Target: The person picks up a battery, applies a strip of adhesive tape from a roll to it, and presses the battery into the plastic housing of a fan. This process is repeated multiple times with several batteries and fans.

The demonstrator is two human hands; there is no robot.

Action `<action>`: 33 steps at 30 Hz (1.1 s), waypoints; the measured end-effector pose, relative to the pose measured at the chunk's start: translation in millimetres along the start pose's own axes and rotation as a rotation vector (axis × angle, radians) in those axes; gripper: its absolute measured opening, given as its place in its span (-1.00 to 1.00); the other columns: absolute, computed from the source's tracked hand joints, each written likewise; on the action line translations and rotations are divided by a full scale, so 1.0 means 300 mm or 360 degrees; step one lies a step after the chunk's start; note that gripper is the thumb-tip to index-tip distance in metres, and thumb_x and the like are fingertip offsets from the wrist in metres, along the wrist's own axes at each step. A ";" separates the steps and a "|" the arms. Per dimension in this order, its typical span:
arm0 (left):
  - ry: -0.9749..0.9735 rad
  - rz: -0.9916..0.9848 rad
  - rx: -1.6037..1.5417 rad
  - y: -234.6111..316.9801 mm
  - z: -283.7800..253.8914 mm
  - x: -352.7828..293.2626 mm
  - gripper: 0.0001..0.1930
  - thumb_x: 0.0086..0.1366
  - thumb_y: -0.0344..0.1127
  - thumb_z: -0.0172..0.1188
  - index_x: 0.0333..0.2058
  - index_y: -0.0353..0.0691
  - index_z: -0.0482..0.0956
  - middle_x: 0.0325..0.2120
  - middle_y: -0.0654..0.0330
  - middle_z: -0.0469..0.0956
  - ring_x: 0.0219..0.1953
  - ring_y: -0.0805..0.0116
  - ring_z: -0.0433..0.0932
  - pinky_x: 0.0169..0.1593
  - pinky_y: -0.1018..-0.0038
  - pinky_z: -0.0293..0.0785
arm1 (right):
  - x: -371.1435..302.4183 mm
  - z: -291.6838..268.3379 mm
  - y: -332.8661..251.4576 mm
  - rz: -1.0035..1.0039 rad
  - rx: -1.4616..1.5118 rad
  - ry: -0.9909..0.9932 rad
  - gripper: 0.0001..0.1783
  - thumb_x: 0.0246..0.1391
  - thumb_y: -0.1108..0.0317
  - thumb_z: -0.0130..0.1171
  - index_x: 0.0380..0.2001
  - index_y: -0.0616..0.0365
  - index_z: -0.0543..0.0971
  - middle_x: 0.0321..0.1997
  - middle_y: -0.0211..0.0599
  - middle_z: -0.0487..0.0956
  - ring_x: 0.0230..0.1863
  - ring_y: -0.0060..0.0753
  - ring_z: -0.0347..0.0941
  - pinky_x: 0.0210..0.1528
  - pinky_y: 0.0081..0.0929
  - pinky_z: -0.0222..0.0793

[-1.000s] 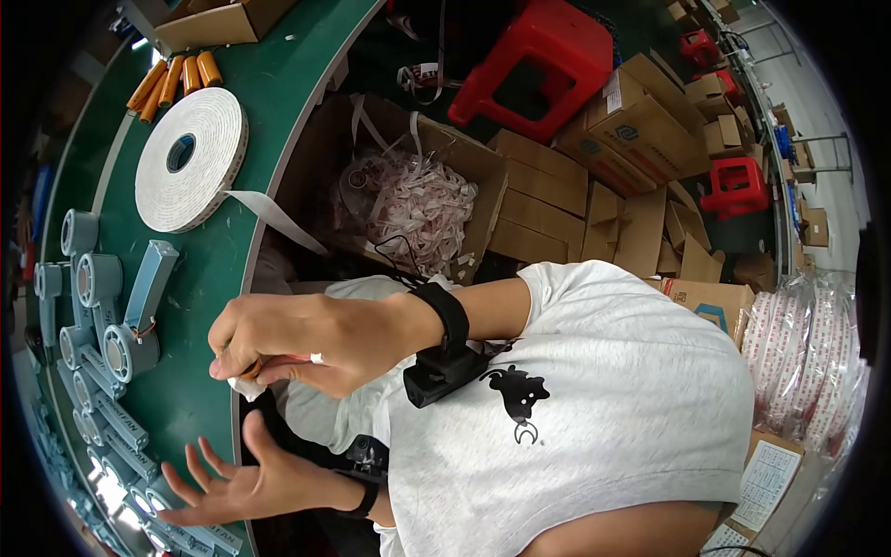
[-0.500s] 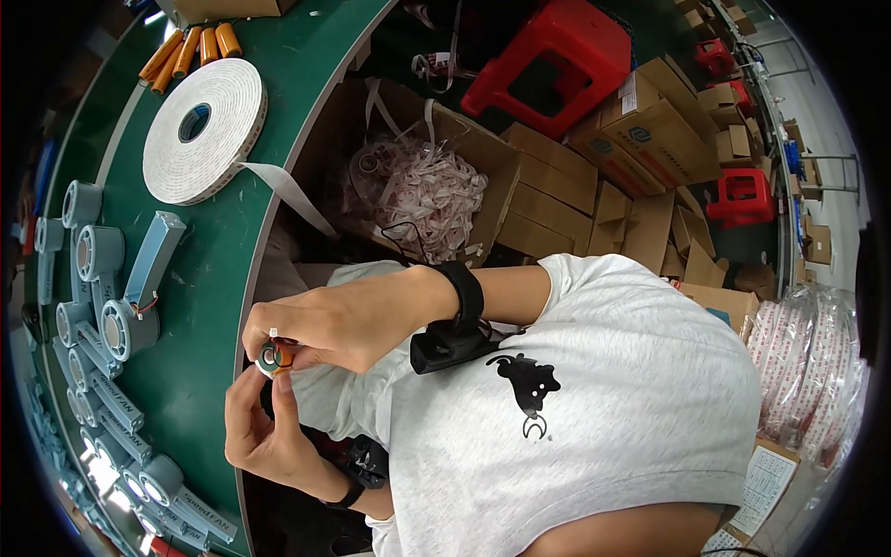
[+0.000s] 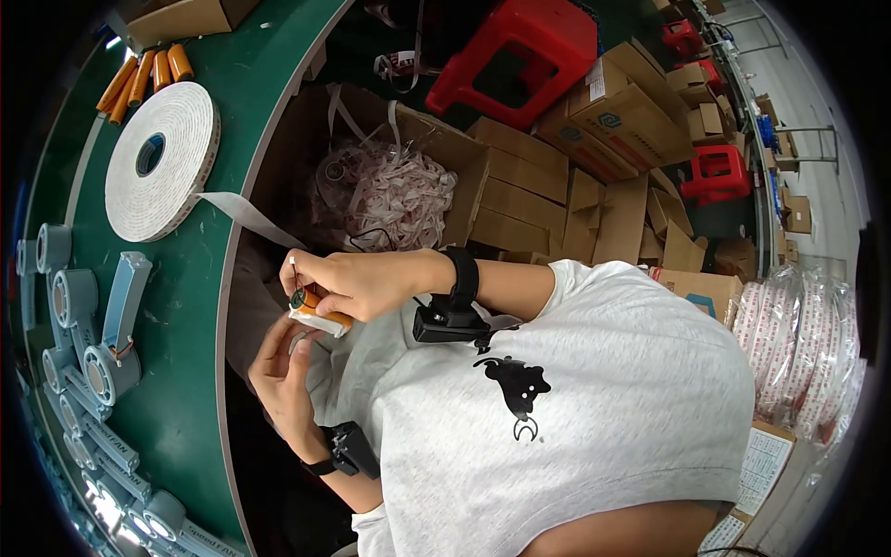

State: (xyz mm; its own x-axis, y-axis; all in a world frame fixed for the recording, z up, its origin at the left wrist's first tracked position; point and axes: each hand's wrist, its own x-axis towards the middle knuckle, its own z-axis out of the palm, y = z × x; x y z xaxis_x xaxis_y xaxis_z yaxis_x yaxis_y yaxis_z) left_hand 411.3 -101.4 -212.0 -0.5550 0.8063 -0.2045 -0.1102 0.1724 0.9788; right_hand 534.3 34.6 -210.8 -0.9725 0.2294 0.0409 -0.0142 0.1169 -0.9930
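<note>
My right hand (image 3: 371, 284) is closed around an orange cylindrical battery pack (image 3: 332, 317), whose dark green round end faces left. A white tape strip (image 3: 316, 322) lies along its side. By the fingertips sticks up a small white plug (image 3: 292, 261) on a short lead. Just below, my left hand (image 3: 281, 382) pinches a thin pale strip (image 3: 301, 338) between thumb and fingers, close to the tape's end; the fingers partly hide it. Both hands are over my lap, right of the bench edge.
On the green bench (image 3: 181, 408) lie a large white tape roll (image 3: 186, 148), several orange battery packs (image 3: 160, 67) and several light-blue handheld fans (image 3: 121, 302). The roll's loose tape hangs over the edge toward a carton of crumpled strips (image 3: 408, 200). Behind are red stools (image 3: 534, 51) and cartons (image 3: 631, 111).
Both hands have drawn back from the bench edge. The battery pack has turned from end-on to show its side and the white tape. My left fingers have come away from its end.
</note>
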 end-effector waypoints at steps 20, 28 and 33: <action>0.0161 0.0152 -0.0101 -0.160 0.186 0.092 -0.90 0.12 -0.50 0.14 -0.40 -0.44 0.46 -0.56 0.31 0.45 -0.53 0.65 0.40 -0.41 0.75 0.32 | -0.034 0.035 0.163 0.0047 0.0571 0.0690 -0.84 0.05 0.58 -0.12 -0.27 0.20 0.23 -0.35 -0.32 0.36 -0.32 -0.61 0.29 -0.29 -0.55 0.27; 0.0262 0.0240 0.0002 -0.178 0.231 0.119 -0.92 0.11 -0.50 0.14 -0.43 -0.41 0.46 -0.57 0.26 0.48 -0.52 0.60 0.42 -0.42 0.68 0.35 | 0.001 0.076 0.205 0.0052 0.0533 0.1173 -0.93 0.08 0.54 -0.12 -0.32 0.23 0.27 -0.47 -0.38 0.38 -0.41 -0.64 0.30 -0.35 -0.65 0.27; 0.0219 0.0577 0.0443 -0.198 0.275 0.096 -0.92 0.07 -0.53 0.15 -0.43 -0.39 0.47 -0.54 0.20 0.50 -0.53 0.52 0.44 -0.41 0.62 0.38 | 0.022 -0.036 0.274 0.0315 0.0949 0.1567 -0.93 0.06 0.53 -0.09 -0.35 0.25 0.29 -0.56 -0.36 0.38 -0.50 -0.58 0.31 -0.44 -0.65 0.25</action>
State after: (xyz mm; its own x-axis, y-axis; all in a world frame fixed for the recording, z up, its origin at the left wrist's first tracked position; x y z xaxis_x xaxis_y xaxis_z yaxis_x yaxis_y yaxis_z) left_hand 470.0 -41.8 -276.5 -0.6231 0.7632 0.1710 0.3255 0.0543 0.9440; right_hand 529.1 56.3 -291.0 -0.3732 0.8736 -0.3122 -0.2438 -0.4171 -0.8756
